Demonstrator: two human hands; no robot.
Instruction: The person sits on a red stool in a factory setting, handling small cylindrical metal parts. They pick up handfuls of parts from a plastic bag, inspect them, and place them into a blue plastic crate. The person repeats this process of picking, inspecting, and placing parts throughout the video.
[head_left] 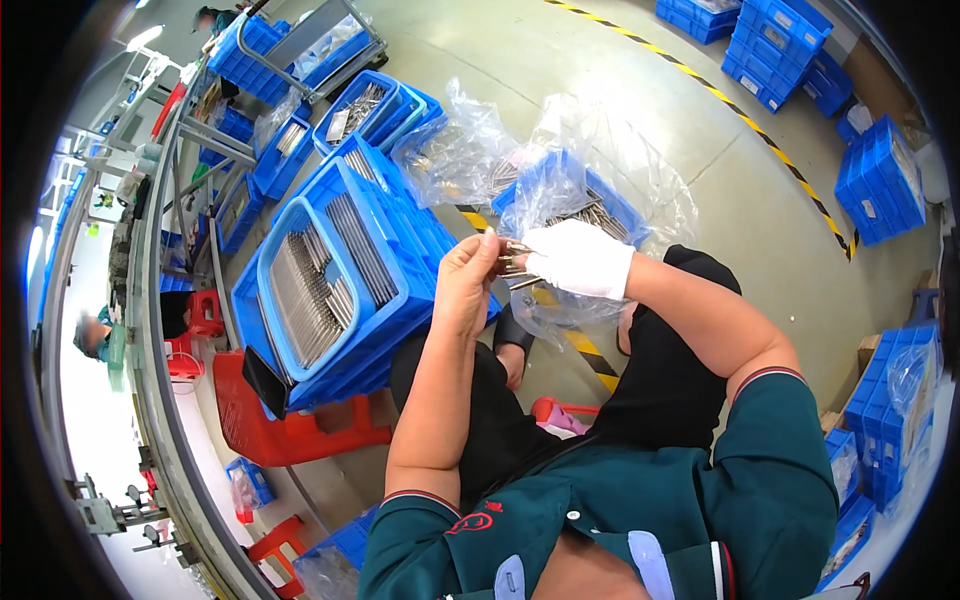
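While gloved hand (580,258) holds rods (524,284), pale floor (490,50), blue crates (880,185)

From the person's head, the left one of two side-by-side fisheye cameras is looking steeply down and forward, a dark green, short-sleeved cloth shirt (630,490) filling the near edge at six o'clock, with the bare left hand (468,270) and the white-gloved right hand (583,258) sitting close, near the dial's centre. The wide lens is reaching out to the flat yellow-and-black striped floor tape (690,71), farther off, between one and three o'clock, and is bending a long grey metal rail (150,340) into a curve at nine.
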